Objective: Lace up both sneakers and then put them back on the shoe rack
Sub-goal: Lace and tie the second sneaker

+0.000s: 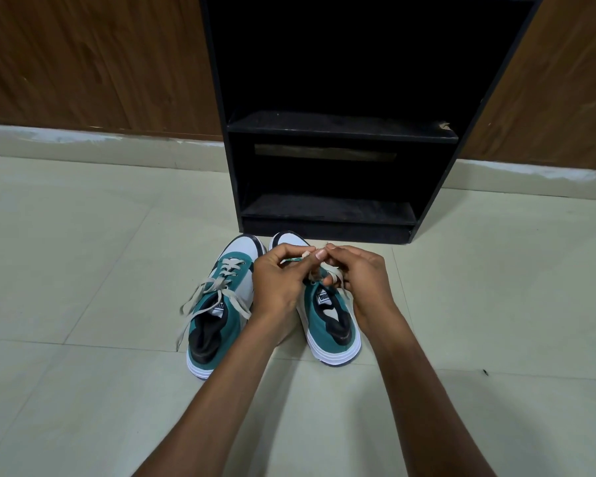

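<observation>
Both hands, left hand point(276, 280) and right hand point(355, 273), pinch the lace point(336, 275) over the right sneaker point(327, 315) on the floor before the shoe rack point(341, 132); keep tension even (left sneaker point(217, 304) lies threaded, ends loose); tighten gently.

Two sneakers just before the shoe rack point(341, 132), itself matt black all over, shelves dusted grey. Left sneaker point(217, 304), the one further from the rack's middle: teal upper, white toe panel edged in black, black heel lining, white sole, cream laces point(207, 290), white tongue label with black lettering. Right sneaker point(331, 321), straight out from the rack: same teal, white and black, cream lace point(338, 275). Floor point(83, 373) around the rack: pale greenish-cream tiles, thin grey joints. Wall point(83, 63) either side of the rack: brown wood grain, off-white skirting below.
</observation>
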